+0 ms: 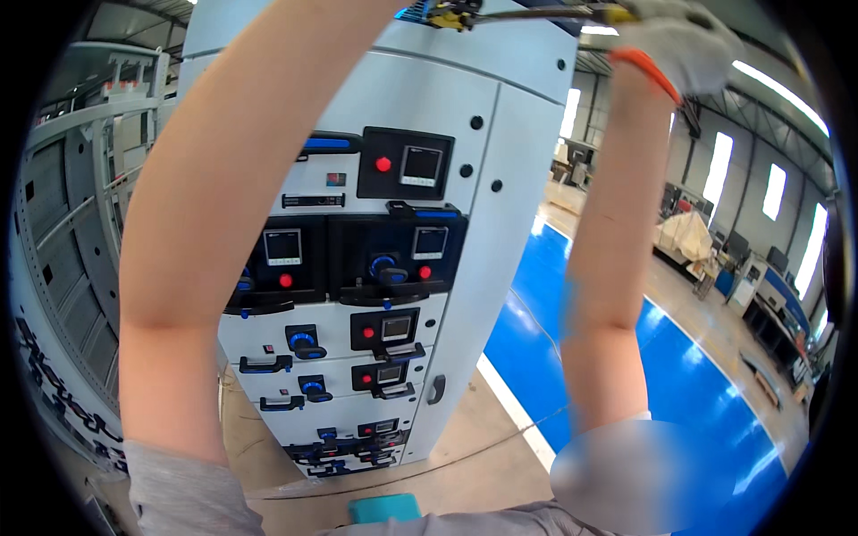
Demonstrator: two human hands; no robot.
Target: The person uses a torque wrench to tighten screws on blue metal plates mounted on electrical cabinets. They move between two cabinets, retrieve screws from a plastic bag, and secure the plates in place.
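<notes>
Head view, left to right. Open grey metal frame [67, 205] with shelves and wiring at far left. Left forearm [206, 223] runs up across the picture; the left hand itself is cut off by the top edge, so can't tell whether it's open or closed.

Centre: tall grey switchgear cabinet [500, 205], standing upright, drawer-type front. Upper black panel [405, 163] has a red button and a small display. Below it two black modules side by side, each with display, red button and blue knob. Lower drawers carry black handles, blue rotary knobs [304, 341] and more small displays. Narrow door strip on the cabinet's right has a black latch handle [436, 389] low down.

Top edge, above the cabinet: yellow-and-black tool [456, 12] with a long thin shaft running right to the right hand [684, 45]. That hand wears a grey glove with an orange cuff and is closed around the tool's handle end.

Right: blue floor [697, 375] with white border line, workbenches and covered equipment along the far wall, bright windows. Small teal object [384, 507] at bottom centre.
</notes>
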